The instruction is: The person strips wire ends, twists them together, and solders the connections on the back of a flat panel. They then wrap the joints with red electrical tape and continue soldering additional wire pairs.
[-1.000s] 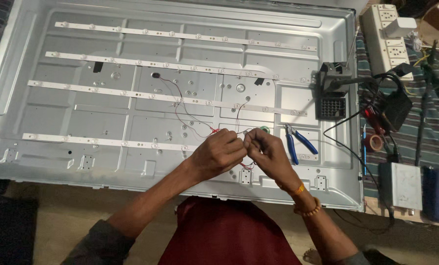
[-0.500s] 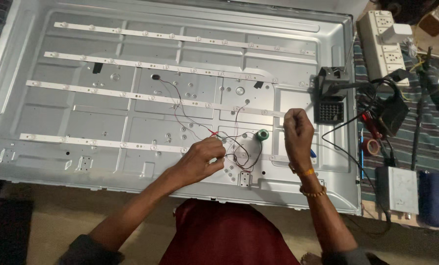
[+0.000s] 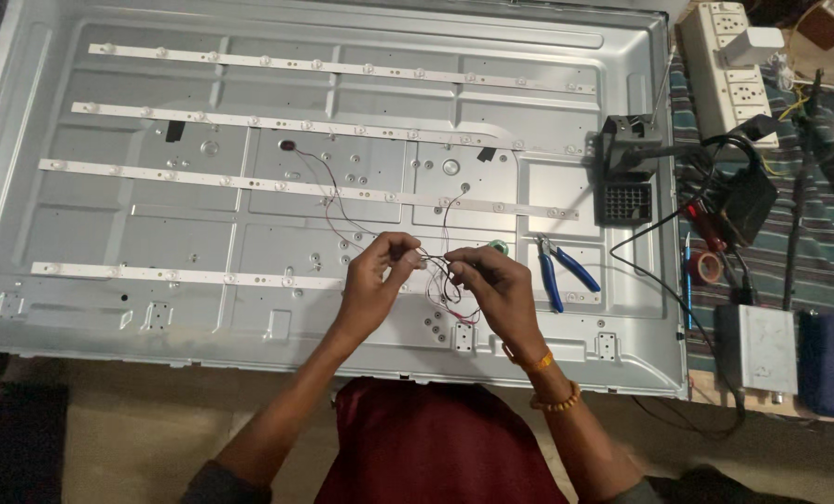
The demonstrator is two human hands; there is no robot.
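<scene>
Fingers of left hand (image 3: pixel 375 275), right hand (image 3: pixel 496 285) pinch thin wires (image 3: pixel 440 280); wire ends hidden

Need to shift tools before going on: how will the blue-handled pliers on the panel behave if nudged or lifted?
The blue-handled pliers lie flat on the metal back panel, so they would probably slide, not roll. The handles are splayed, so they may swing at the pivot when lifted. Probably stiff and fairly heavy for their size.

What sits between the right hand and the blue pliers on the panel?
Nothing visible. The right hand pinches the thin wires together with the left hand; the pliers lie just to its right on bare panel, with only a small green roll nearby, off that line.
</scene>
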